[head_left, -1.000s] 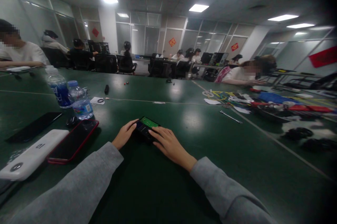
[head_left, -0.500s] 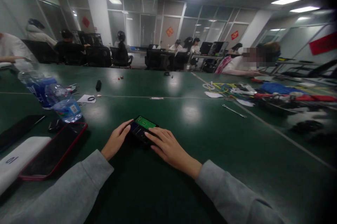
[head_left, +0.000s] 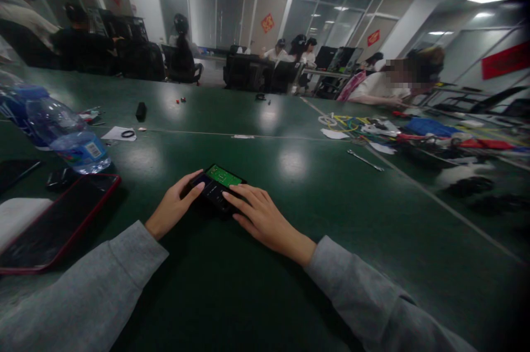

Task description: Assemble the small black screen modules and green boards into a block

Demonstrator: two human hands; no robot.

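A small black device [head_left: 218,186] with a bare green circuit board at its far end lies flat on the green table [head_left: 290,214] in front of me. My left hand [head_left: 174,204] grips its left side, thumb on its near top face. My right hand [head_left: 260,218] rests on its right side, fingers curled over the edge. Both sleeves are grey.
A red-cased phone [head_left: 53,222] and a white block [head_left: 16,214] lie at the left, with a water bottle [head_left: 66,136] behind them. A wrench [head_left: 364,159] and a heap of cables and parts [head_left: 414,137] lie at the right. Several people sit at far tables.
The view has tilted down and turned right, so the left-side things slid toward the frame edge. My left thumb has moved onto the device. The device stays in place.
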